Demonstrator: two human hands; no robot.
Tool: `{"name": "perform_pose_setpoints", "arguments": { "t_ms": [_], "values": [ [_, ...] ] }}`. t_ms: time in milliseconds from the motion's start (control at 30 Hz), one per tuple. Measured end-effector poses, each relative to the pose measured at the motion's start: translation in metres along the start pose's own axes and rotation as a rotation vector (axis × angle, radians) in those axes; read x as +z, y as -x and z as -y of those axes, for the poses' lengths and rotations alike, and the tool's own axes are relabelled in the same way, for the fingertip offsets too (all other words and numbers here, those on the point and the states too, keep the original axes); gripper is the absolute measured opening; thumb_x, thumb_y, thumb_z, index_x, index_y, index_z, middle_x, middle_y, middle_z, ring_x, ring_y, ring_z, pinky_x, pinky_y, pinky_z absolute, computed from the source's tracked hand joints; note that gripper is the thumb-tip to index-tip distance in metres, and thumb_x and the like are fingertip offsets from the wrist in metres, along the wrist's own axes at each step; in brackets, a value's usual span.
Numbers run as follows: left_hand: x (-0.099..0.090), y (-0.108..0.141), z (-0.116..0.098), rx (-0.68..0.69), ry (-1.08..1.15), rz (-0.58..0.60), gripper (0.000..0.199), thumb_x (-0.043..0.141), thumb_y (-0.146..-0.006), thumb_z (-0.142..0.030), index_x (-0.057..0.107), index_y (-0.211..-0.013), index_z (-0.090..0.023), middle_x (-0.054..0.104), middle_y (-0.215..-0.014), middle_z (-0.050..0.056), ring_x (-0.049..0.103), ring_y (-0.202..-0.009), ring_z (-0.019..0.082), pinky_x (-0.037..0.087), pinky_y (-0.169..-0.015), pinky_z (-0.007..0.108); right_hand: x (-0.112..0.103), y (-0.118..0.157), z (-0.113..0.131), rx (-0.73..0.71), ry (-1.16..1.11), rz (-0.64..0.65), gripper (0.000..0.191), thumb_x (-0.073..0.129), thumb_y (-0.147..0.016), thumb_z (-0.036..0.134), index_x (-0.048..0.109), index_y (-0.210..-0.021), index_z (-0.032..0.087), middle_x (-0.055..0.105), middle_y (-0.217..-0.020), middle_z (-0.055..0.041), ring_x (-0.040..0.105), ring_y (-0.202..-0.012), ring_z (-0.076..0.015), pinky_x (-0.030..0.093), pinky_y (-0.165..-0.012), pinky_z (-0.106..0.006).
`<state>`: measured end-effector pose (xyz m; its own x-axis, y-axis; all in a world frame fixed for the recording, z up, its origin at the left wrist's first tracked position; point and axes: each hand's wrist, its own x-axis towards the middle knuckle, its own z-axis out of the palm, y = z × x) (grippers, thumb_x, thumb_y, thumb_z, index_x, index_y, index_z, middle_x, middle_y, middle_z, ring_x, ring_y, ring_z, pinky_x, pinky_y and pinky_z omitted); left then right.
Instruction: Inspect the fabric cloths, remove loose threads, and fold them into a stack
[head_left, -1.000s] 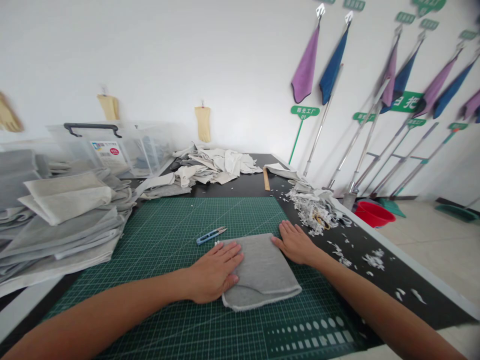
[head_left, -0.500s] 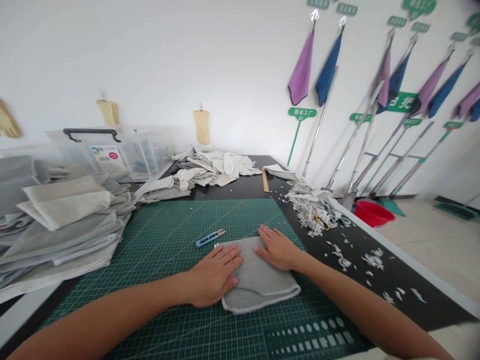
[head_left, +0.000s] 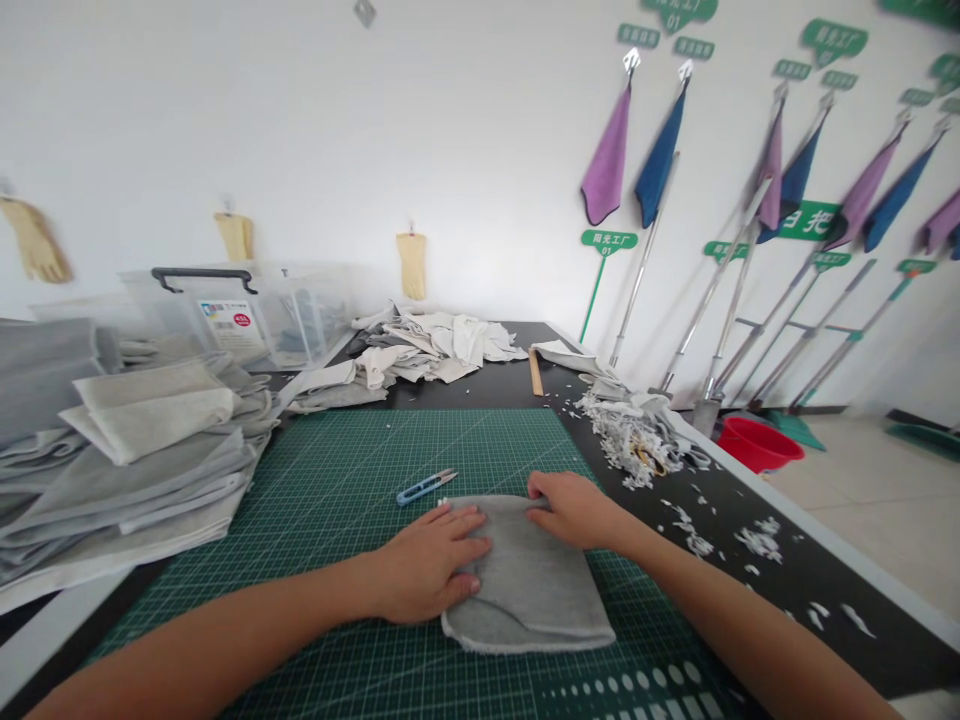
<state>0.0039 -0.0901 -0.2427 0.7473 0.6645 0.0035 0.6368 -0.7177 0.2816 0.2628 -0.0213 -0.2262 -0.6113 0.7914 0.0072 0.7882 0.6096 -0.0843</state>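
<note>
A folded grey cloth (head_left: pixel 536 580) lies on the green cutting mat (head_left: pixel 337 450), its lower edge fuzzy and a crease running across its lower part. My left hand (head_left: pixel 431 562) rests on the cloth's left side, fingers stretched out and spread. At the upper right corner my right hand (head_left: pixel 574 508) has its fingers curled and pinches the cloth's edge. Just beyond the cloth, left of its top edge, are blue thread snips (head_left: pixel 426 487) lying on the mat.
Stacked grey cloths (head_left: pixel 150 470) stand at left, before a clear plastic box (head_left: pixel 217 310). A heap of pale cloth pieces (head_left: pixel 442 345) lies behind the mat, near a wooden ruler (head_left: pixel 535 372). White scraps (head_left: pixel 637 440) litter the right side. A red basin (head_left: pixel 757 445) sits on the floor.
My right hand has gone from lying flat with extended fingers to curled fingers at the cloth's upper right corner. My left hand stays on the cloth. The camera view has tilted up slightly.
</note>
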Motion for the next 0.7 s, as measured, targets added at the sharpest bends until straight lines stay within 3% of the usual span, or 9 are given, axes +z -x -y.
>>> {"name": "perform_pose_setpoints", "arguments": {
  "t_ms": [200,300,367,467,533,633,700],
  "values": [
    [0.001,0.002,0.0,0.0,0.022,-0.014,0.051,0.039,-0.089,-0.042,0.039,-0.137,-0.024,0.03,-0.147,0.007,0.026,-0.135,0.027,0.02,-0.111,0.046,0.008,-0.004,-0.034,0.422,0.219,-0.007,0.037,0.032,-0.092,0.036,0.06,-0.092,0.013,0.067,-0.086,-0.0166,0.065,-0.084,-0.0284,0.044,-0.071,-0.037],
    [0.002,0.002,0.001,-0.001,0.018,-0.003,0.051,0.038,-0.09,-0.043,0.038,-0.138,-0.024,0.029,-0.147,0.007,0.025,-0.135,0.027,0.02,-0.111,0.047,0.007,-0.004,-0.05,0.479,0.218,-0.053,0.049,0.022,-0.094,0.039,0.062,-0.084,0.012,0.067,-0.085,-0.018,0.065,-0.085,-0.0302,0.046,-0.071,-0.04],
    [0.003,0.001,0.001,-0.006,0.01,-0.004,0.052,0.039,-0.089,-0.043,0.038,-0.137,-0.024,0.029,-0.147,0.007,0.026,-0.135,0.027,0.02,-0.111,0.047,0.006,-0.003,-0.049,0.481,0.166,-0.113,0.051,0.018,-0.095,0.038,0.062,-0.091,0.012,0.068,-0.084,-0.0166,0.066,-0.084,-0.0287,0.047,-0.073,-0.041],
    [0.006,0.0,0.002,-0.011,0.005,-0.024,0.051,0.04,-0.089,-0.041,0.039,-0.137,-0.024,0.029,-0.147,0.008,0.027,-0.135,0.027,0.02,-0.111,0.047,0.006,0.001,-0.03,0.329,-0.008,-0.242,0.043,0.024,-0.094,0.029,0.043,-0.127,0.009,0.064,-0.107,-0.0175,0.061,-0.101,-0.0254,0.046,-0.084,-0.04],
    [0.008,0.0,0.002,-0.002,0.002,-0.028,0.051,0.041,-0.089,-0.041,0.038,-0.137,-0.024,0.029,-0.147,0.008,0.026,-0.135,0.027,0.019,-0.111,0.047,0.008,0.009,-0.009,0.13,-0.108,-0.278,0.051,0.029,-0.093,0.029,0.027,-0.139,0.009,0.048,-0.132,-0.0179,0.044,-0.124,-0.0238,0.04,-0.098,-0.04],
    [0.009,0.0,0.003,0.012,-0.002,-0.025,0.052,0.041,-0.089,-0.041,0.036,-0.138,-0.024,0.028,-0.147,0.008,0.025,-0.136,0.026,0.02,-0.111,0.046,0.014,0.029,0.026,-0.195,-0.15,-0.112,0.063,0.037,-0.09,0.047,0.028,-0.141,0.012,0.022,-0.149,-0.0134,0.013,-0.139,-0.0255,0.023,-0.111,-0.043],
    [0.01,0.0,0.003,0.014,-0.001,-0.025,0.052,0.039,-0.089,-0.041,0.034,-0.139,-0.025,0.028,-0.148,0.007,0.024,-0.136,0.025,0.019,-0.112,0.045,0.018,0.044,0.041,-0.353,-0.163,0.062,0.073,0.038,-0.087,0.055,0.022,-0.144,0.013,0.015,-0.151,-0.0123,0.009,-0.14,-0.0254,0.017,-0.113,-0.042]
  ]
}}
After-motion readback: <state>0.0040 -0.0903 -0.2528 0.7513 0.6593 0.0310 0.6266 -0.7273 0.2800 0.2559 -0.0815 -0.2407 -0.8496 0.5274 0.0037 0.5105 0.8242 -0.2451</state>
